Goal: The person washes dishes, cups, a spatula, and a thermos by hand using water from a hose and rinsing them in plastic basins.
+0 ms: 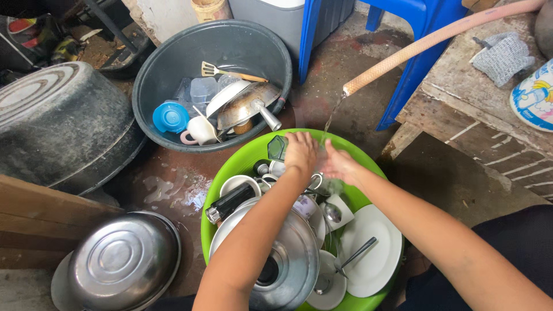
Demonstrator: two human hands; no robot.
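Observation:
My left hand [300, 152] grips a clear drinking glass [277, 147] over the far rim of a green basin [236, 164]. My right hand [341, 165] is right beside it, fingers spread, under a thin stream of water falling from a pinkish hose [426, 43]. The green basin holds white plates [377, 259], a metal lid [294, 259], cups, spoons and a dark bottle [230, 201].
A dark grey basin [167, 63] behind holds a wok, a spatula, a blue lid, a white cup and clear containers. Large upturned metal tubs [57, 115] and a steel bowl [124, 262] sit at left. A wooden bench [478, 115] with a cloth stands right, a blue chair behind.

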